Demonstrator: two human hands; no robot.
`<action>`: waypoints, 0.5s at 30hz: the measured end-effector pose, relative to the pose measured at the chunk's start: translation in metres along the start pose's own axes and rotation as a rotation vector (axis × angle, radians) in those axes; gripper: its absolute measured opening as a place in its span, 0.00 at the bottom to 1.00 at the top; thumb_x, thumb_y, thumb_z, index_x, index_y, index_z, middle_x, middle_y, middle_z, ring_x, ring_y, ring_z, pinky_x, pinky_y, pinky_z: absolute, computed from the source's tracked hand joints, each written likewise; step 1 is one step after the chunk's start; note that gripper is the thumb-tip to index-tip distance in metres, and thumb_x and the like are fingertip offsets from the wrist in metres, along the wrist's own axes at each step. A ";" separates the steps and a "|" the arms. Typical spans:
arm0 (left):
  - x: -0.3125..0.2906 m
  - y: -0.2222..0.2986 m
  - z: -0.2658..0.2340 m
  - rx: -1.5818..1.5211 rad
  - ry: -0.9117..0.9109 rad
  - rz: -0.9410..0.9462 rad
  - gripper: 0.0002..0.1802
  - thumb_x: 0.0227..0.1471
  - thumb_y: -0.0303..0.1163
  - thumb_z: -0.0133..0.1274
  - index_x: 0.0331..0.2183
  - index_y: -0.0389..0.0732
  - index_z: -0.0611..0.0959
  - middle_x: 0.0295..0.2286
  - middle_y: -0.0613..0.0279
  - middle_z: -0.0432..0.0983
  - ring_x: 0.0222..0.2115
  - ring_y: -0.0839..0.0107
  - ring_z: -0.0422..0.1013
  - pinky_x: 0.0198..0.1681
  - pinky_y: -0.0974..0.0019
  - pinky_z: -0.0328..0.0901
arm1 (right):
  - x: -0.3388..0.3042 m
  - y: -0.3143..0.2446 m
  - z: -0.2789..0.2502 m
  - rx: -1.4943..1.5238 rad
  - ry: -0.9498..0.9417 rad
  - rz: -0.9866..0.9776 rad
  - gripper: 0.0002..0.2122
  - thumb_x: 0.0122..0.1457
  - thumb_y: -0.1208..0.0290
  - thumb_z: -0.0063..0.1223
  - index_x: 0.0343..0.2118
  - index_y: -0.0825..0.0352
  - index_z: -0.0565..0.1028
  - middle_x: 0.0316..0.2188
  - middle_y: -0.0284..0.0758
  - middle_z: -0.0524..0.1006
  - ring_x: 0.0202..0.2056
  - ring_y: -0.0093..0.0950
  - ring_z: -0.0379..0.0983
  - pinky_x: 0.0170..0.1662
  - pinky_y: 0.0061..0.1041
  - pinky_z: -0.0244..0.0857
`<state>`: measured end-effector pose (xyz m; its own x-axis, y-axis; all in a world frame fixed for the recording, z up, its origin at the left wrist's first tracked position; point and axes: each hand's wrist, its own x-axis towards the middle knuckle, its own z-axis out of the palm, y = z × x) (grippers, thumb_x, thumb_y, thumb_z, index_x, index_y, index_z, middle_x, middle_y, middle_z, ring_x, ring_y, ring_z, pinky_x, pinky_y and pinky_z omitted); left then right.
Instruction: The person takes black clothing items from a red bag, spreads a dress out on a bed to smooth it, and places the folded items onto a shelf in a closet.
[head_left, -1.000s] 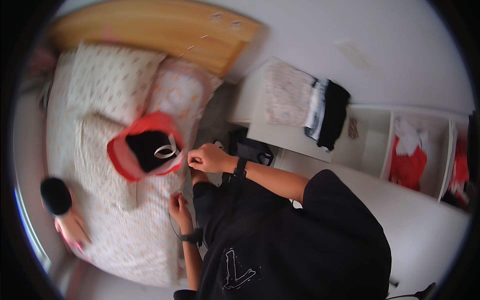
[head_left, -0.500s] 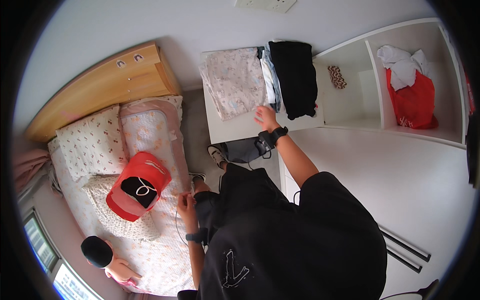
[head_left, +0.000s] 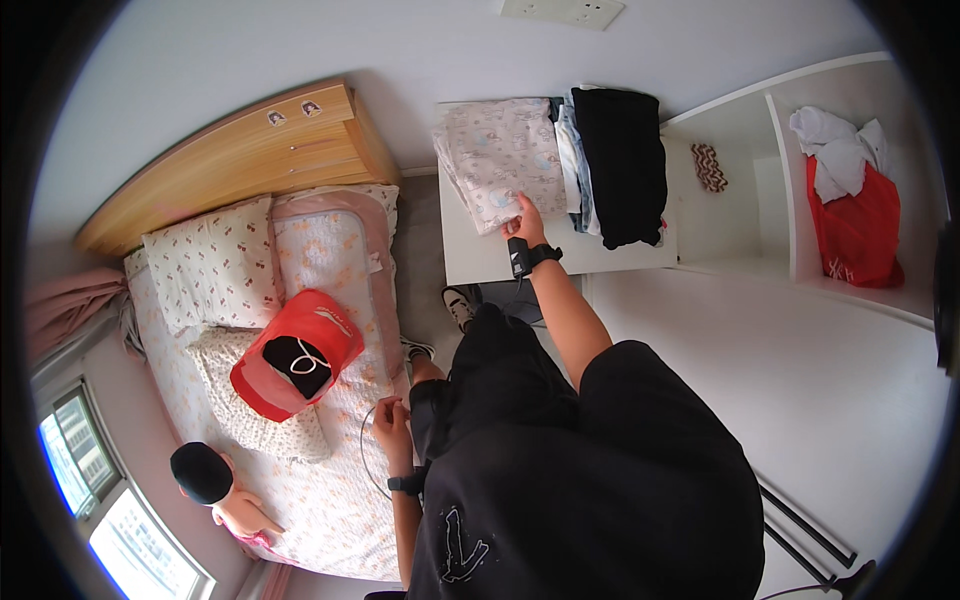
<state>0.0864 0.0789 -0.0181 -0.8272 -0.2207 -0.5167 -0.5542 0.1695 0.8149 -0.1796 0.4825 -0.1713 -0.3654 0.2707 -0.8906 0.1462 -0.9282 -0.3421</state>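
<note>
A folded pale cloth with a small print [head_left: 500, 155] lies on the white surface by the wall. My right hand [head_left: 524, 220] has its fingers closed at the near edge of this cloth. Beside the cloth are folded light-blue and white clothes [head_left: 573, 165] and a black folded garment [head_left: 620, 165]. My left hand [head_left: 391, 425] hangs low by the bed's edge, its fingers curled in. A thin cable [head_left: 363, 455] loops next to it; whether the fingers hold it is hidden. Both wrists wear black bands.
On the bed [head_left: 350, 500] are a red bag [head_left: 335, 345] with something black inside, pillows [head_left: 210, 265] and a doll [head_left: 215, 485]. To the right, an open white cabinet [head_left: 783, 190] holds a red bag [head_left: 850, 225] with white cloth and a brown zigzag-patterned item [head_left: 708, 167].
My right hand has moved onto the near edge of the printed cloth, and its fingers have closed there. My left hand stays low by the bed. The whole view has shifted slightly.
</note>
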 end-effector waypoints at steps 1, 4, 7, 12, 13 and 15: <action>0.000 -0.002 -0.001 -0.008 0.008 -0.001 0.07 0.63 0.27 0.50 0.36 0.34 0.81 0.24 0.65 0.75 0.25 0.79 0.70 0.31 0.74 0.65 | -0.002 -0.001 0.001 0.038 -0.077 -0.015 0.12 0.60 0.62 0.63 0.43 0.55 0.75 0.34 0.25 0.75 0.38 0.23 0.72 0.43 0.32 0.69; 0.007 -0.001 0.002 -0.013 -0.009 0.011 0.07 0.63 0.27 0.50 0.36 0.35 0.81 0.24 0.66 0.75 0.25 0.79 0.70 0.31 0.74 0.65 | 0.020 -0.018 -0.013 0.181 -0.307 -0.147 0.18 0.62 0.63 0.60 0.53 0.61 0.72 0.49 0.32 0.78 0.52 0.32 0.75 0.53 0.35 0.71; 0.006 -0.005 -0.006 0.031 0.014 0.025 0.07 0.63 0.28 0.51 0.36 0.36 0.81 0.24 0.66 0.75 0.24 0.79 0.71 0.30 0.73 0.66 | 0.002 -0.010 -0.009 0.206 -0.323 -0.117 0.18 0.63 0.65 0.59 0.54 0.61 0.72 0.50 0.34 0.77 0.52 0.32 0.75 0.53 0.35 0.72; 0.036 -0.003 0.015 0.165 -0.147 0.104 0.06 0.61 0.27 0.51 0.35 0.35 0.80 0.24 0.65 0.75 0.24 0.79 0.71 0.29 0.72 0.66 | 0.030 -0.038 -0.028 0.080 -0.174 -0.054 0.14 0.69 0.68 0.52 0.55 0.61 0.70 0.52 0.33 0.76 0.52 0.35 0.74 0.54 0.39 0.71; 0.040 0.004 0.021 0.205 -0.181 0.116 0.06 0.61 0.27 0.51 0.35 0.35 0.80 0.24 0.64 0.76 0.25 0.79 0.71 0.29 0.72 0.66 | 0.031 -0.030 -0.032 0.034 -0.160 -0.054 0.13 0.69 0.68 0.52 0.54 0.61 0.71 0.51 0.33 0.76 0.52 0.35 0.74 0.55 0.39 0.70; 0.049 0.020 0.037 0.281 -0.256 0.139 0.06 0.61 0.27 0.52 0.35 0.35 0.81 0.24 0.63 0.77 0.25 0.78 0.72 0.30 0.72 0.67 | 0.029 -0.016 -0.039 -0.056 -0.129 -0.057 0.12 0.69 0.67 0.53 0.53 0.60 0.71 0.50 0.33 0.76 0.50 0.34 0.74 0.55 0.40 0.69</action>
<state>0.0313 0.1066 -0.0372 -0.8730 0.0629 -0.4837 -0.4094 0.4445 0.7967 -0.1572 0.5154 -0.2032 -0.4892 0.2841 -0.8246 0.1716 -0.8956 -0.4103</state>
